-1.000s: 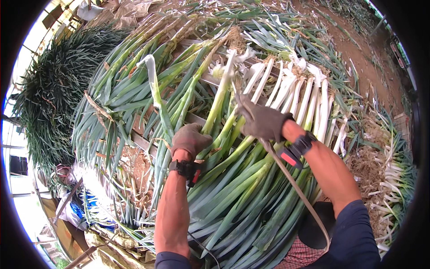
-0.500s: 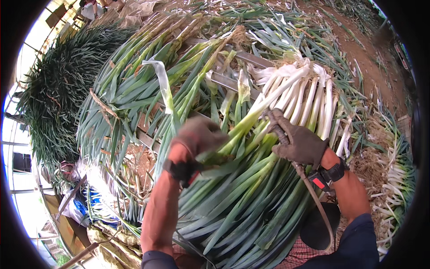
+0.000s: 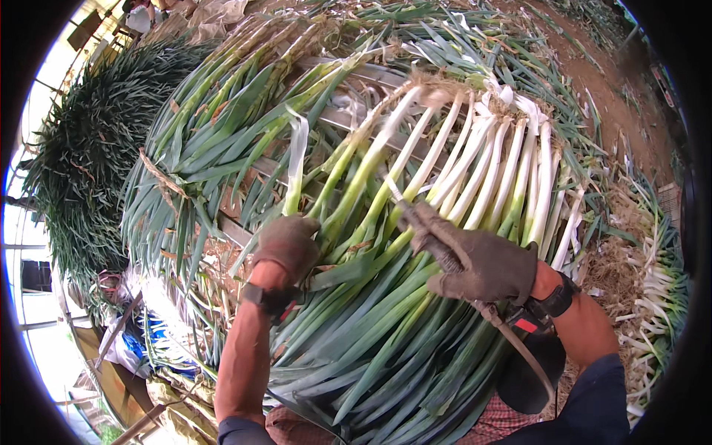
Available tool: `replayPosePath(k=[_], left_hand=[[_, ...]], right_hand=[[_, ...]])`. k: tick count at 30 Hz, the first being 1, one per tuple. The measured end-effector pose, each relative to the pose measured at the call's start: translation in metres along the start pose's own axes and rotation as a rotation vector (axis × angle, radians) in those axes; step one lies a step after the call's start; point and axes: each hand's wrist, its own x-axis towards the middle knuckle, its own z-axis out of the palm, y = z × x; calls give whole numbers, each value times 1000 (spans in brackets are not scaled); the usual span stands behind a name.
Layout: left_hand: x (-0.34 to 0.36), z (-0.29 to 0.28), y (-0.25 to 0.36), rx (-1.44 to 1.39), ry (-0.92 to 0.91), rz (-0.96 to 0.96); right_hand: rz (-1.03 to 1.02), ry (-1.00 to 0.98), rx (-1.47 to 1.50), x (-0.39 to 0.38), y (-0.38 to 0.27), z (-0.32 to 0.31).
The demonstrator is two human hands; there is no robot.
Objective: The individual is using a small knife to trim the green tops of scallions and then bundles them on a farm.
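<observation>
My left hand (image 3: 288,245), in a grey-brown glove, is closed on the green part of a leek (image 3: 350,189) whose white shank slants upward, its root end blurred. My right hand (image 3: 486,263), gloved alike, grips a metal air gun (image 3: 445,248) with a beige hose (image 3: 519,348) trailing down past my wrist. The nozzle points up-left over the leek shanks. A row of white shanks with pale roots (image 3: 504,170) lies to the upper right of my hands, their long green leaves (image 3: 378,341) fanning down beneath my arms. A thin translucent sheath (image 3: 297,156) stands out above my left hand.
Metal rails (image 3: 237,233) run under the leeks. A dark green leaf heap (image 3: 89,163) is at left, beside white and blue sacks (image 3: 126,345). Trimmed leeks (image 3: 653,289) and root litter line the right, near bare soil (image 3: 615,133). Small, unclear figures (image 3: 144,15) appear at top left.
My right hand has moved right and down with the air gun. My left hand has shifted left. The central leeks lie differently, with blurred root ends now raised at the top.
</observation>
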Motion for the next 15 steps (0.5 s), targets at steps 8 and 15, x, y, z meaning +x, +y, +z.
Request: replayPosePath(k=[8,15], left_hand=[[48,-2,-29,-484,195,-240],[56,11,0,-172,200,-198]], right_hand=[[117,-27,-50,64,-23,10],[165,141,-182,145,12,-7]])
